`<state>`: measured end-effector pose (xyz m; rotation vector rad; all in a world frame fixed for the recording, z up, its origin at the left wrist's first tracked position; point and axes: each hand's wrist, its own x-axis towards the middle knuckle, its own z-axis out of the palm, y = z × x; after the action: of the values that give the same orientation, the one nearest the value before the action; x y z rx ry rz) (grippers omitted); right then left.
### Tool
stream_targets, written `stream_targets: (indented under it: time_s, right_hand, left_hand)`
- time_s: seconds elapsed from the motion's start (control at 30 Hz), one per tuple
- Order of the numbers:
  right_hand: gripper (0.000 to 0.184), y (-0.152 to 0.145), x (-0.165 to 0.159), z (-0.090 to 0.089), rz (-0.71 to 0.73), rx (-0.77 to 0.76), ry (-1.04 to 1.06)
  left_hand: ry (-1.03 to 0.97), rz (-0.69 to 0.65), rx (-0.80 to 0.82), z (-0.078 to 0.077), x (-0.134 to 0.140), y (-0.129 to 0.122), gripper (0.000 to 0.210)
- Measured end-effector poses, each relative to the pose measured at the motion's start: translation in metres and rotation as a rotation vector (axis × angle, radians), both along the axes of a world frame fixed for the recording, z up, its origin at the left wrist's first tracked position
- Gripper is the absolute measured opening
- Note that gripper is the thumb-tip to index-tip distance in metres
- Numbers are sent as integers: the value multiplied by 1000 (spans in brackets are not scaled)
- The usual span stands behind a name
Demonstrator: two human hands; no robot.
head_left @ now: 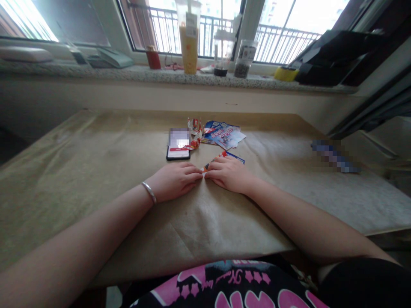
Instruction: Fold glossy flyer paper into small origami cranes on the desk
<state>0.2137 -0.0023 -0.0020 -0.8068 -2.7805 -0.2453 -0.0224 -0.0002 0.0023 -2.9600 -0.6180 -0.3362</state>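
My left hand, with a silver bangle at its wrist, rests low over the table, its fingers closed at the pale corner of a colourful printed paper. My right hand bends over the same paper, fingers pressed together and covering most of it. Both sets of fingertips almost meet. Red, orange and blue parts of the paper show beyond the right knuckles. Just past my left hand lies a phone with a lit screen. Crumpled red-and-white wrappers lie beside the phone, touching a spread of blue printed papers.
A tan cloth covers the table. Near its right edge lies a blurred blue packet. On the windowsill stand a tall cup of yellow drink, a clear cup, a jar, yellow tape and a black bag.
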Motion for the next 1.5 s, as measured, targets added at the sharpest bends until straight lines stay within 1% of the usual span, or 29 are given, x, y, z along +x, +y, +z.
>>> stream_targets:
  time_s: [0.17,0.33,0.5,0.73,0.9,1.13,1.33,1.5]
  right_hand:
    - [24,1,3,-1,14,-4,32]
    - [21,2,7,-1,37,57,35]
    - [19,4,10,-2,14,107,48]
    - [20,9,11,-4,33,72,22]
    - [22,10,15,-1,30,42,28]
    - [22,7,20,5,-17,-25,-22]
    - [21,6,26,8,-43,-33,-32]
    - [22,7,31,8,-54,-41,-30]
  left_hand:
    - [3,6,-13,-2,0,0,28]
    - [1,4,-6,-3,0,1,28]
    - [14,25,-2,-1,2,-2,29]
    - [40,53,6,0,4,-4,29]
    - [36,35,2,0,2,-2,28]
    - [38,25,-11,1,0,0,26]
    - [37,17,-21,2,-1,0,26]
    - [72,28,1,5,-2,0,26]
